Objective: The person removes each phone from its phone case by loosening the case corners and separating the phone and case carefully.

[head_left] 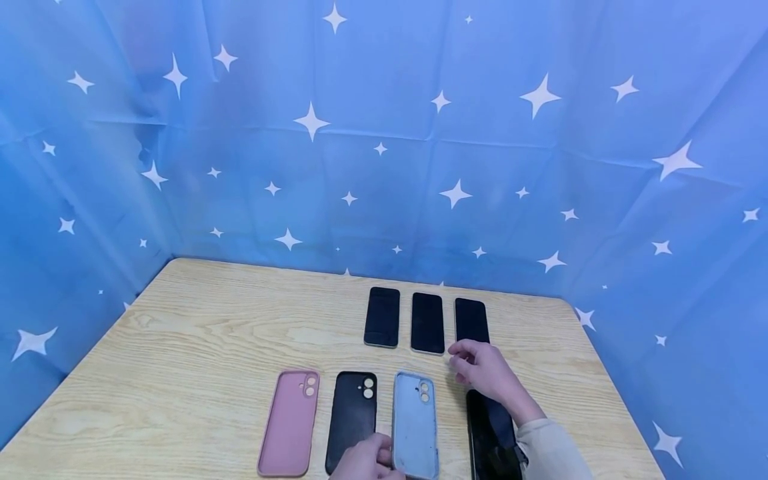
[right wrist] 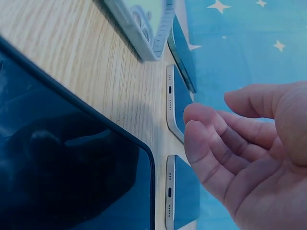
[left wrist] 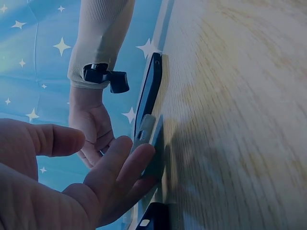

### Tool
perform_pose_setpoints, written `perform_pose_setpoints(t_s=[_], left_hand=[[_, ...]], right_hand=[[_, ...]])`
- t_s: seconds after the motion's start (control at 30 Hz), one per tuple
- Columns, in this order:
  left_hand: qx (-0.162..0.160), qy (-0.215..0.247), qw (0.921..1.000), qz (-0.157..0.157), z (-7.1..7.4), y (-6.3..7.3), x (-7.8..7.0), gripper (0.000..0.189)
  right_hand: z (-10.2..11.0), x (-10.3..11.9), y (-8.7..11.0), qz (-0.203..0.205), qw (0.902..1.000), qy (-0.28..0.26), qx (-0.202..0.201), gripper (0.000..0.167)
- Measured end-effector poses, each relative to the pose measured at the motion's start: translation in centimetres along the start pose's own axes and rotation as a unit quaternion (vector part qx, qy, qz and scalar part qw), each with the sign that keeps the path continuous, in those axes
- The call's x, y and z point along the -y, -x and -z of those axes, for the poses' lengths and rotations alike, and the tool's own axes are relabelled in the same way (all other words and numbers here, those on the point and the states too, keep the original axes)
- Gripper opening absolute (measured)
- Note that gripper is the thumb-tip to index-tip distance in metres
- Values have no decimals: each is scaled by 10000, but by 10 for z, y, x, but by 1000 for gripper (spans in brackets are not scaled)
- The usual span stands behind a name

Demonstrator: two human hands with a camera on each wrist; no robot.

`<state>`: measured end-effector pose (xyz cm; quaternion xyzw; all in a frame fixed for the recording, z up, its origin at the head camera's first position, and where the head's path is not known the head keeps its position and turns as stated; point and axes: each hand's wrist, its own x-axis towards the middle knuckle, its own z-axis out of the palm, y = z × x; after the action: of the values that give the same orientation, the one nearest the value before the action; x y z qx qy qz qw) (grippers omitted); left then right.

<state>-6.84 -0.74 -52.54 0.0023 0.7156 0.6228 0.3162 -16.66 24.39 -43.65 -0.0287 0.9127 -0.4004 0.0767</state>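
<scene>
My left hand [head_left: 367,459] is at the near edge of the table, between a black phone case [head_left: 353,421] and a light blue phone case [head_left: 414,427]. In the left wrist view, its thumb stands apart from loosely bent fingers; whether the fingertips touch the blue case I cannot tell. My right hand [head_left: 485,371] hovers in front of the rightmost phone [head_left: 471,320], fingers loosely curled around nothing. Beside that phone lie a middle phone [head_left: 427,323] and a left phone [head_left: 382,317], all dark-screened. A pink phone case [head_left: 289,424] lies left of the black one.
A larger black device with a glossy screen [head_left: 485,427] lies under my right forearm, partly hidden by it. The wooden table [head_left: 198,360] extends to the left. Behind it hangs a blue curtain [head_left: 384,80] with white stars.
</scene>
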Motion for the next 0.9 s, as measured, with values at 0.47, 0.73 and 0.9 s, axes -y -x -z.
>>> perform_pose_setpoints(t_s=[0.47,0.73,0.9], left_hand=[[192,-665,9975,-149,2,-15,20,53],[168,-1548,9853,-702,-2,0,0,33],[331,-1705,9776,-1185,0,25,-30,27]], right_hand=[[6,-1,6,-68,10000,-33,-41,22],[15,-10,13,-5,9999,105,-4,21],[21,-15,21,90,9994,318,-63,22]])
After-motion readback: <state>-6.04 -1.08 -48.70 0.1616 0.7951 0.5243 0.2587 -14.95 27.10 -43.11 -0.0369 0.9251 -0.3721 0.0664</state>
